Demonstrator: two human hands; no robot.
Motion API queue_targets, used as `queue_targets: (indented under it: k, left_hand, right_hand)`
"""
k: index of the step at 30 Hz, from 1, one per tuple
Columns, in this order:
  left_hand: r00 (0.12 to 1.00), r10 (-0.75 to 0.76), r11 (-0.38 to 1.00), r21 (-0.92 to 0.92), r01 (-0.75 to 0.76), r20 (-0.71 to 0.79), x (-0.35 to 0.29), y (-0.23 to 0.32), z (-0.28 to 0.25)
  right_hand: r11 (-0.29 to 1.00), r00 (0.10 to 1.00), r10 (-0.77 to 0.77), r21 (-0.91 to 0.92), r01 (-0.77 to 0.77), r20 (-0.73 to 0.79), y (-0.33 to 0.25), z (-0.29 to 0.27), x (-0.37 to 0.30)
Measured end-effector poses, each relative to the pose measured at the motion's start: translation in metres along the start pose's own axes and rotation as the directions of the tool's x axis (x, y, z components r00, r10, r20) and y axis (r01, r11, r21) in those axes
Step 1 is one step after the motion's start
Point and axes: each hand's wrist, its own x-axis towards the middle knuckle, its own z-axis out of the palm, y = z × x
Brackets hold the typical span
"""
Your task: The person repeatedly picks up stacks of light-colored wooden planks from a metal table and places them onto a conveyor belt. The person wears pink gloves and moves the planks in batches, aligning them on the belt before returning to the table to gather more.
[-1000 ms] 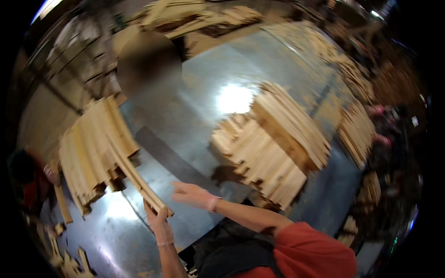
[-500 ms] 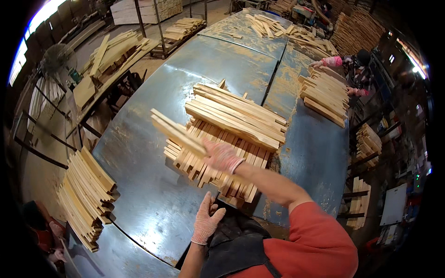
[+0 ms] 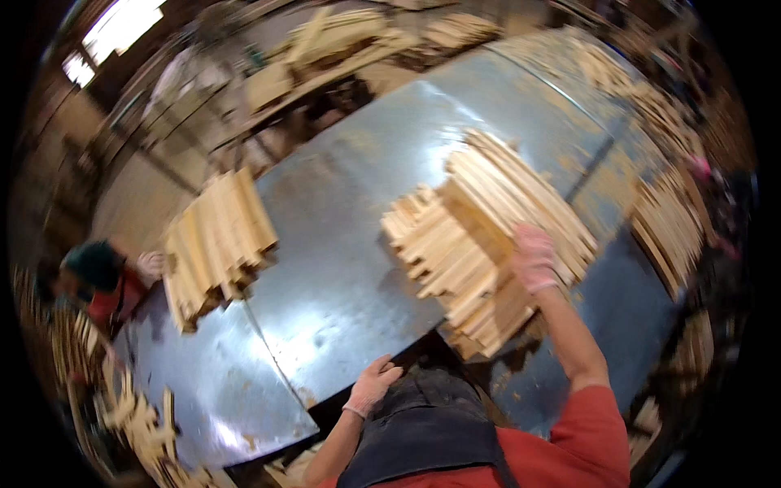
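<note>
My right hand [image 3: 534,259], in a pinkish knit glove, is closed at the near side of the upper stack of pale wooden strips [image 3: 521,191]. Its fingers wrap the near end of brownish wooden strips [image 3: 476,228] lying along that stack; blur hides how many. Under and left of them is a lower layer of strips [image 3: 443,248], laid crosswise with uneven ends. My left hand [image 3: 374,386], gloved alike, rests by the table's near edge in front of my dark apron [image 3: 419,415]. Its fingers are loosely extended and hold nothing.
The metal table [image 3: 342,211] carries another bundle of strips [image 3: 215,244] at left, beside a co-worker in a dark green cap [image 3: 93,264]. More strips [image 3: 671,224] lie at the right, near a pink sleeve. Loose pieces [image 3: 146,427] are heaped at lower left. Behind stands a loaded wooden bench [image 3: 325,77].
My right hand has brought the wooden strips from left of the upper stack onto its near side. The view has swung left. My left hand stays near the table edge.
</note>
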Motion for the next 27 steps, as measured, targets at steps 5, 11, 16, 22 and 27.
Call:
queue_targets:
  k: [5,11,16,22,27]
  left_hand:
    - [0.997,-0.064,0.991,-0.119,0.068,0.033,0.007,-0.047,-0.018]
    - [0.977,-0.178,0.900,-0.420,0.115,-0.114,-0.005,-0.100,-0.065]
    - [0.885,-0.192,0.909,-0.416,-0.001,-0.423,0.018,-0.167,-0.155]
    - [0.607,-0.166,0.986,-0.117,0.120,-0.777,0.060,-0.172,-0.375]
    - [0.367,-0.216,0.959,-0.126,0.253,-0.905,0.098,-0.171,-0.505]
  right_hand:
    - [0.990,0.995,0.027,-0.136,-0.040,-0.098,0.004,0.043,-0.009]
    - [0.994,0.985,-0.111,0.002,0.112,-0.136,-0.108,0.054,0.006]
    - [0.900,0.966,-0.246,0.388,0.198,0.077,-0.270,0.080,0.028]
    - [0.898,0.809,-0.420,0.318,0.305,0.411,-0.423,0.173,0.032]
    - [0.932,0.711,-0.324,0.341,0.126,0.624,-0.492,0.204,0.001]
